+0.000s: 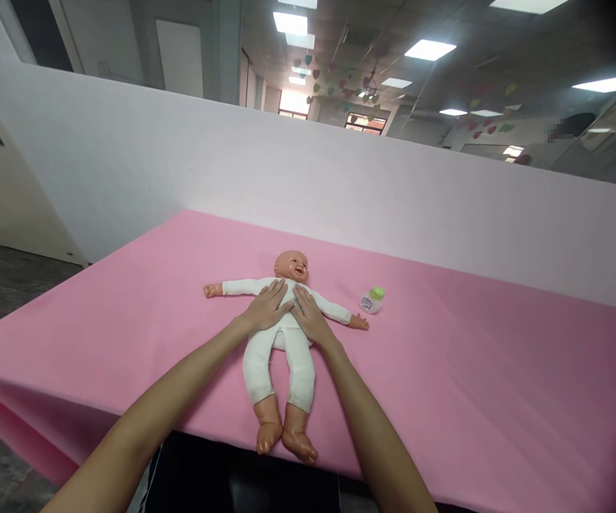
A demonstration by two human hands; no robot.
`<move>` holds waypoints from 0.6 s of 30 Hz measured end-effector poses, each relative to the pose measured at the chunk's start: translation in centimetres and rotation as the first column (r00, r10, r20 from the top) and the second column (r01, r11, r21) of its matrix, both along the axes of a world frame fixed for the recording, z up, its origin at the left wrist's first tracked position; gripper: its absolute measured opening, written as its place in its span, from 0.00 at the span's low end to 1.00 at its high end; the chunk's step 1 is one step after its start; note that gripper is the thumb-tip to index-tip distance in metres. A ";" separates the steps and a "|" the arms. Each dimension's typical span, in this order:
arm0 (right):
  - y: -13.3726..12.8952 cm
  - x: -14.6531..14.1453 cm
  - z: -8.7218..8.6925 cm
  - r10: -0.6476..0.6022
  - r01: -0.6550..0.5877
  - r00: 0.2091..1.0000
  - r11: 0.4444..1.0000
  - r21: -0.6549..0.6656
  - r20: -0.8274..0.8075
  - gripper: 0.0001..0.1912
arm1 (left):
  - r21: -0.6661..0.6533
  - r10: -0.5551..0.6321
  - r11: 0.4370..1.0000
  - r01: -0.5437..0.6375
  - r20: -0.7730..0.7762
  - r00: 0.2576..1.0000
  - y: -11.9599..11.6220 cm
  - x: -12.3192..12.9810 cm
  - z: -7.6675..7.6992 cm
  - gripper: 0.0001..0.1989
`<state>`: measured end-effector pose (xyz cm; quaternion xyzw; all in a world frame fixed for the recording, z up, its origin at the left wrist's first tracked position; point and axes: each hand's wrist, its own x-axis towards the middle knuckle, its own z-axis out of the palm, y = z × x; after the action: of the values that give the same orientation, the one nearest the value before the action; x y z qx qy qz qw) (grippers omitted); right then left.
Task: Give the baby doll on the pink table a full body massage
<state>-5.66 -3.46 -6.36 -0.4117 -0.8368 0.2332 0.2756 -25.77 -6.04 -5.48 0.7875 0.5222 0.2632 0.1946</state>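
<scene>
A baby doll (301, 367) with a white cloth body lies on its back, arms spread and feet toward me. My left hand (268, 306) rests flat on one side of its chest, fingers stretched toward the doll's head. On the other side of the chest lies my right hand (309, 313), flat as well, its thumb close to or touching the left one. Both palms cover much of the doll's torso. Beyond the doll's arm on the right, a small clear bottle (371, 304) with a green cap stands apart from my hands.
Pink cloth (447, 399) covers the table and hangs over its left edge. A low white wall (340, 185) runs along the back. At the far left is a door (8, 178) with a metal handle.
</scene>
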 end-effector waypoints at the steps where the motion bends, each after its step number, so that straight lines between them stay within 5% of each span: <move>1: 0.1 0.2 -0.3 -0.037 0.037 0.999 0.999 -0.018 -0.019 0.42 | -0.023 0.017 1.000 -0.017 0.018 1.000 0.2 -0.4 -0.3 0.40; 7: -0.4 1.5 -1.5 -0.201 0.185 0.961 0.978 -0.099 -0.188 0.43 | -0.135 0.104 0.987 -0.090 0.102 0.989 -0.6 -2.9 -1.3 0.45; 11: -1.3 3.8 -0.2 -0.337 0.336 0.889 0.940 -0.056 -0.309 0.32 | -0.167 0.134 0.978 -0.122 0.062 0.989 -3.8 -4.3 0.3 0.41; 13: -1.5 5.8 0.6 -0.491 0.510 0.825 0.860 -0.002 -0.279 0.29 | -0.111 0.149 0.983 -0.144 0.043 0.988 -6.3 -4.7 1.6 0.34; 18: -1.6 10.8 1.5 -0.846 0.832 0.524 0.532 0.155 0.096 0.33 | 0.144 0.160 0.972 -0.184 0.159 0.974 -14.8 -4.7 3.2 0.18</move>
<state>5.18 -5.10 -4.84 -0.7681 -0.5635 0.0004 0.3042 -30.43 -20.87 -2.24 0.7306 0.5504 0.3768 0.1458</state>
